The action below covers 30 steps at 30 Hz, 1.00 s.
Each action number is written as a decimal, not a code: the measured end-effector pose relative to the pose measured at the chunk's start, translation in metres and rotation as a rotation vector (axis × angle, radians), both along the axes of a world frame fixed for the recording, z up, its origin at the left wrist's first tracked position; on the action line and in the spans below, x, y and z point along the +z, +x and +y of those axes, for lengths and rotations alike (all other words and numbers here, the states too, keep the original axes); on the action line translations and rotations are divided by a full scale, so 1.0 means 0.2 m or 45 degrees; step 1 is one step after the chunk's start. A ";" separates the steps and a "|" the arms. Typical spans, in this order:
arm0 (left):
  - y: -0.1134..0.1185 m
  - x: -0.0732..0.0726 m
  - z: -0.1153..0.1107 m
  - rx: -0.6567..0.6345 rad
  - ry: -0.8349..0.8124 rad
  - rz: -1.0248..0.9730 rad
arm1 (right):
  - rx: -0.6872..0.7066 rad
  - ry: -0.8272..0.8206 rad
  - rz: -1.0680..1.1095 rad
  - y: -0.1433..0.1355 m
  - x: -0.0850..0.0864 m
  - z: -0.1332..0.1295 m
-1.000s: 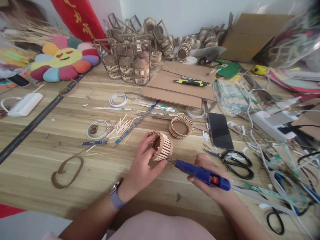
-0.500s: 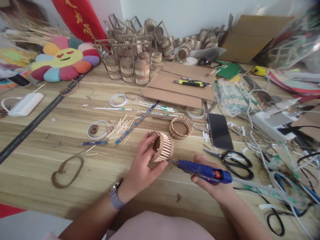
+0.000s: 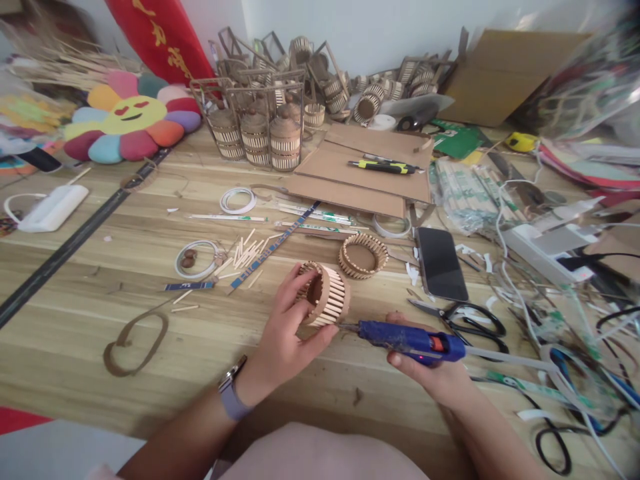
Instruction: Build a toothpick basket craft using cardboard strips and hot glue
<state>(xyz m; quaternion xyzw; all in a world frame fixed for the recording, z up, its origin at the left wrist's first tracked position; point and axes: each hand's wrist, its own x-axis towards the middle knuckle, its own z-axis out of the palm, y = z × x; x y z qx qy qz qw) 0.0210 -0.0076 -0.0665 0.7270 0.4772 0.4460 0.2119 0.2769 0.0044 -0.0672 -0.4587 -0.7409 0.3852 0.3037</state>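
My left hand (image 3: 287, 327) is closed round a small round basket (image 3: 331, 298) of pale sticks and brown cardboard bands, tilted on its side with its opening toward the fingers. In my right hand (image 3: 425, 370) is a blue glue gun (image 3: 410, 340), a glue stick (image 3: 510, 357) coming out of its back end. The gun's nozzle points left, at the lower edge of the basket by my left thumb; whether it touches cannot be made out. A second, shallow stick-walled basket (image 3: 363, 256) sits just beyond on the table.
Black-handled scissors (image 3: 475, 323) and a phone (image 3: 441, 263) lie to the right, near cables. Loose sticks (image 3: 245, 257) and a tape roll (image 3: 197, 259) are at left. Farther back are cardboard sheets (image 3: 345, 177) with a utility knife (image 3: 385, 167), and lidded baskets (image 3: 256, 141) in a frame.
The glue gun has shifted slightly right with my right hand. The held basket has turned or moved very slightly; my left hand keeps its grip.
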 end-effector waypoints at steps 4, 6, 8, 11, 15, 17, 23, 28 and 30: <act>0.00 0.00 0.00 0.002 -0.003 0.006 | -0.045 0.010 0.021 0.00 0.00 0.00; 0.00 0.00 0.00 0.000 0.001 0.003 | -0.041 0.011 0.035 0.00 0.00 0.00; 0.00 0.00 0.00 -0.002 0.000 -0.003 | -0.027 -0.007 0.051 0.00 -0.01 0.00; 0.00 0.00 0.00 -0.006 -0.010 -0.011 | -0.059 -0.024 0.084 0.01 -0.03 0.00; 0.00 0.00 0.00 -0.015 -0.012 -0.035 | -0.072 -0.061 0.114 0.03 -0.06 -0.01; 0.00 0.01 0.00 -0.021 -0.007 -0.042 | -0.045 -0.090 0.119 0.03 -0.06 -0.01; 0.00 0.01 0.00 -0.028 -0.014 -0.059 | -0.017 -0.068 0.155 0.03 -0.04 0.00; 0.00 0.00 0.00 -0.032 -0.036 -0.070 | -0.002 -0.099 0.137 0.04 -0.05 -0.01; 0.01 0.01 0.00 -0.039 -0.039 -0.087 | -0.005 -0.090 0.145 0.04 -0.06 -0.01</act>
